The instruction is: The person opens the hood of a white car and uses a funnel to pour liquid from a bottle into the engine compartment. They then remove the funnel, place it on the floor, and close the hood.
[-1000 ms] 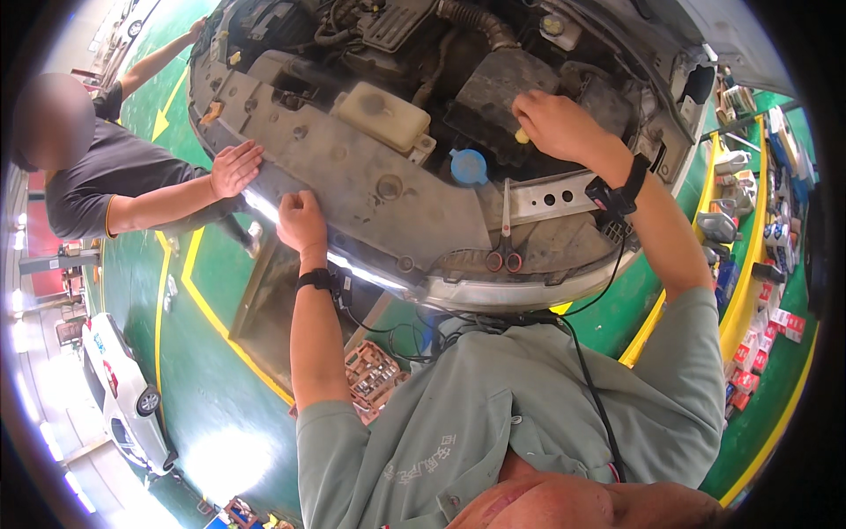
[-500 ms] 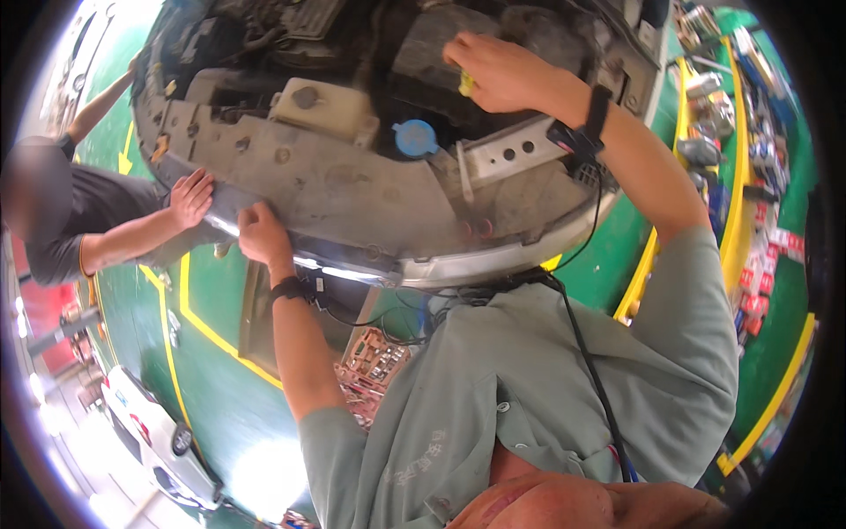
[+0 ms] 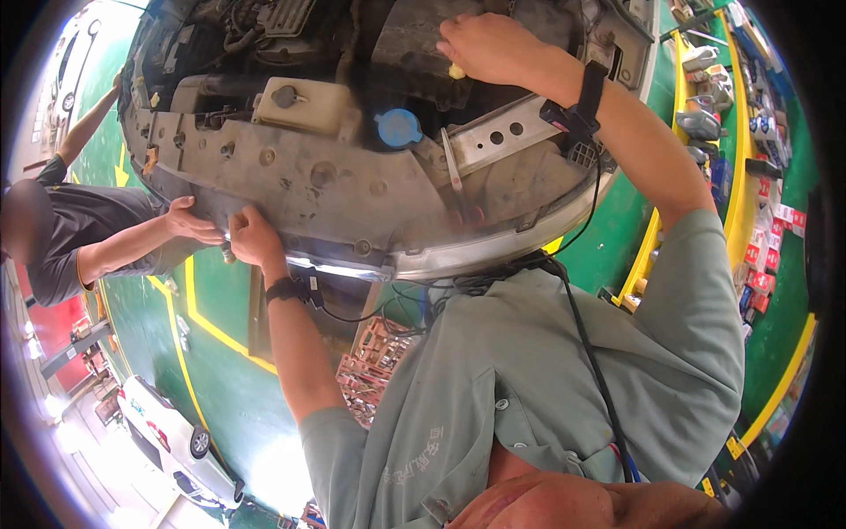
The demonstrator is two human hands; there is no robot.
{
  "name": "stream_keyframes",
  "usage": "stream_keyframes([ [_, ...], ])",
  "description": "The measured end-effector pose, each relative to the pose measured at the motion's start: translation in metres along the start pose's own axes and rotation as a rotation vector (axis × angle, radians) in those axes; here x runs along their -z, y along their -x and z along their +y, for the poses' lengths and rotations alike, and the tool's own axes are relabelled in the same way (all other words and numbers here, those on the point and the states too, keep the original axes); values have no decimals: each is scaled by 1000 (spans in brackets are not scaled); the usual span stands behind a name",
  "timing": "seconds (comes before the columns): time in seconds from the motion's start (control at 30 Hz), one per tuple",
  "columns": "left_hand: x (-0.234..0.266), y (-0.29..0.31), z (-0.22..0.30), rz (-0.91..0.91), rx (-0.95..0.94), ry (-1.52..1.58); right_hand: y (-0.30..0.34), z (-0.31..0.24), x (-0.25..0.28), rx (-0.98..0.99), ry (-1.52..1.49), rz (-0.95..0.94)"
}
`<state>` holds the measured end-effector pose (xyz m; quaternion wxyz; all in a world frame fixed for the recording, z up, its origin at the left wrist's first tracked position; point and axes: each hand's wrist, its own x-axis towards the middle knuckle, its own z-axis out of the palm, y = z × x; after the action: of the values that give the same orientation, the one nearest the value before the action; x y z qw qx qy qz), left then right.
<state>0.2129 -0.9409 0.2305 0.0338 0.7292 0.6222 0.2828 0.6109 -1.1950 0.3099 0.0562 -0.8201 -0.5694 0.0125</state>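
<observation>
My right hand [image 3: 498,51] is closed over a dark box-like cover [image 3: 410,53] in the engine bay, with a small yellow piece [image 3: 456,70] showing below its fingers. What that piece belongs to is hidden. My left hand [image 3: 253,238] is closed at the front edge of the dusty grey panel [image 3: 291,185] behind the bumper; whatever its fingers hold is out of sight. Near the right hand are a blue cap [image 3: 399,129] and a perforated metal bracket [image 3: 502,132]. A slim tool with red handles [image 3: 454,172] lies beside the bracket. A whitish reservoir [image 3: 304,104] stands farther left.
At the left a co-worker leans in, one hand [image 3: 194,220] at the panel edge beside mine. An open tool case [image 3: 374,357] lies below the bumper. Cables [image 3: 401,309] hang by my waist. Shelves with bottles and boxes [image 3: 705,115] line the right. A white car [image 3: 176,432] is parked lower left.
The view has shifted, so the car sits slightly higher and left. The co-worker's hand has moved along the edge nearer my left hand, its fingers now pointing toward it. My hands keep their closed poses.
</observation>
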Motion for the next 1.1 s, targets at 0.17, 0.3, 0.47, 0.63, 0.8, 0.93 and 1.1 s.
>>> stream_keyframes([
  [0.17,-1,1,2,-2,8,10,5,13,2,293,-208,151],
  [0.3,0,0,4,-1,-9,21,4,5,-2,33,-102,34],
  [0.47,0,1,2,-8,15,5,4,5,7,139,-200,-23],
  [0.63,0,1,4,2,13,22,0,0,13,-5,-84,-103],
  [0.8,-3,0,-2,9,-3,15,8,5,6,140,-192,13],
  [0.93,-2,0,2,-8,15,-2,3,2,6,9,-87,-49],
  [1.1,-1,1,2,10,-4,36,7,9,9,87,-266,-21],
])
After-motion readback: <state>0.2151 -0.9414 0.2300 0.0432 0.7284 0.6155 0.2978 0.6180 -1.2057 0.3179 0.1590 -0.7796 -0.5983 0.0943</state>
